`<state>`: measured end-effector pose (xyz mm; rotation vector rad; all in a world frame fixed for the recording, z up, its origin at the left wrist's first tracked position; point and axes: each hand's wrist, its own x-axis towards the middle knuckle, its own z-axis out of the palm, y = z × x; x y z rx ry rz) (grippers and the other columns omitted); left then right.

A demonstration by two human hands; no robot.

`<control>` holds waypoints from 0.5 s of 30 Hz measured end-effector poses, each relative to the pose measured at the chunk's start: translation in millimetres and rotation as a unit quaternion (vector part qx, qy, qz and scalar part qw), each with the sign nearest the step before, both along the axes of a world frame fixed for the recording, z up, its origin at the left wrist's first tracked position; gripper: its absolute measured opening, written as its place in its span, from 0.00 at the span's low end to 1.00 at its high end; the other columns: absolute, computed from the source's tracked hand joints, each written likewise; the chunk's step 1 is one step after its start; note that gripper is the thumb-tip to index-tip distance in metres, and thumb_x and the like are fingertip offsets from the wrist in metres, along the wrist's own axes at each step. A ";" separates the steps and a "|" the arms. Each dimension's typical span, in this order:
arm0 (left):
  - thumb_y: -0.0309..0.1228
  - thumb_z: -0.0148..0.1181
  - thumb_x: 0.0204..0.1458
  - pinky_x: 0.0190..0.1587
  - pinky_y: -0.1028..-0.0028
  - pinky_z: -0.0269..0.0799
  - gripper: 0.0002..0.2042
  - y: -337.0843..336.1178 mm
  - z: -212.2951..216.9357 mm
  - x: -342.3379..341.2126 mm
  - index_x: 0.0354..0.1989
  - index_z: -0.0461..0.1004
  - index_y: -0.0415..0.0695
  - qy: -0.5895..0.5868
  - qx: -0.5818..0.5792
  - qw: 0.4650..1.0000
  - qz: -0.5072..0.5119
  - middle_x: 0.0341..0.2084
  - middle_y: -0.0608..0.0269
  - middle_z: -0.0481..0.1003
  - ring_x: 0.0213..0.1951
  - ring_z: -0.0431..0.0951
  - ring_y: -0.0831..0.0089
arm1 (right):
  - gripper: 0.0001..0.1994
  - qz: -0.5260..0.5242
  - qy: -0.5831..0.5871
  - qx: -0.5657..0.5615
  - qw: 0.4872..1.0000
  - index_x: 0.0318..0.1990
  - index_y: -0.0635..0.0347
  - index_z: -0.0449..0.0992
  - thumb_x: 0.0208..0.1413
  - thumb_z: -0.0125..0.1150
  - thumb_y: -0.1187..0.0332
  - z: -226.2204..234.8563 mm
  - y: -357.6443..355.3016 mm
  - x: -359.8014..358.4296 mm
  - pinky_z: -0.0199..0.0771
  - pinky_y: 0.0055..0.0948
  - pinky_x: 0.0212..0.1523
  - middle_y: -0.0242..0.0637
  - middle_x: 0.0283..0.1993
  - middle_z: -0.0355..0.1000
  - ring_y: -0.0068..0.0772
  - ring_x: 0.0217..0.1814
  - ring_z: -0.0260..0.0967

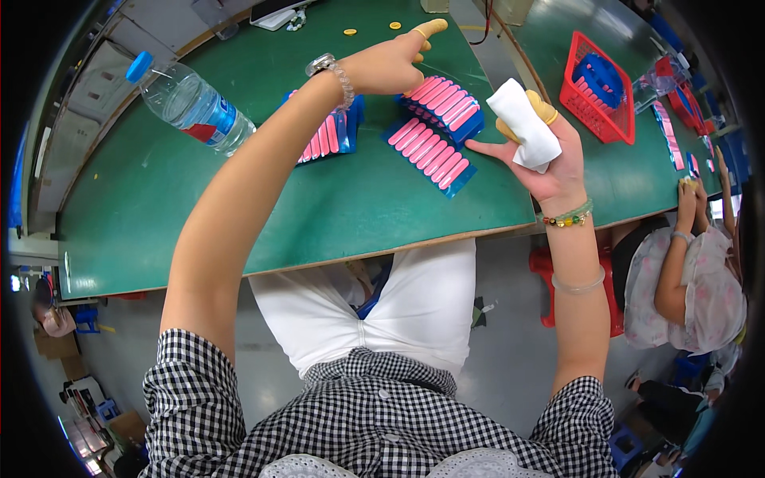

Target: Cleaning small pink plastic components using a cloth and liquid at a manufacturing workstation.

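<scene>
Head view: pink strips [430, 151] on blue cards lie on a green table [366, 211] near both hands. Left hand [388, 68] extends its index finger, others curled; right hand's [564, 163] fingers curl around a white cloth [524, 127], thumb out. Handling the strips seems underway, next calling for a light touch.

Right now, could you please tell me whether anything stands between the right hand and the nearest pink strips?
Nothing visible stands between the right hand and those pink strips; its thumb lies at their blue backing's corner. Its fingers hold a white cloth, though.
</scene>
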<state>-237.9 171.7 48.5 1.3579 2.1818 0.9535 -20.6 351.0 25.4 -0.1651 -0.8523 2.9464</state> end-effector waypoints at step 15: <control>0.36 0.75 0.44 0.69 0.53 0.63 0.55 -19.7 12.8 5.3 0.80 0.44 0.55 0.099 -0.044 0.992 -0.065 0.70 0.35 0.59 0.73 0.59 0.44 | 0.19 0.077 0.062 0.162 0.982 0.60 0.69 0.72 0.71 0.52 0.64 17.7 55.9 -34.4 0.65 0.65 0.72 0.49 0.59 0.75 0.49 0.63 0.73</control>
